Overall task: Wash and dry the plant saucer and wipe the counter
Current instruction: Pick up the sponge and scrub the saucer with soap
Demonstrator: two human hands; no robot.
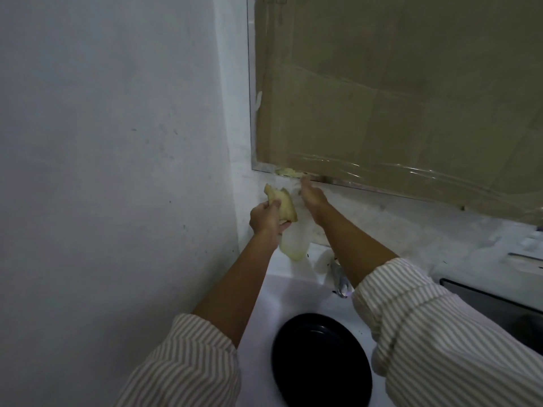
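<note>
White basin (264, 304): a black saucer (320, 359) is set in its bowl; a tap (339, 279) is mounted at the rear rim.

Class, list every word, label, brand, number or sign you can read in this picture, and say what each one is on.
No text can be read anywhere in the picture.
The taped cardboard: plain, no print shows.
The pale bottle: no label can be read.
The black saucer and the sponge: no markings.
The small items at far right: too small and blurred to read.
</note>
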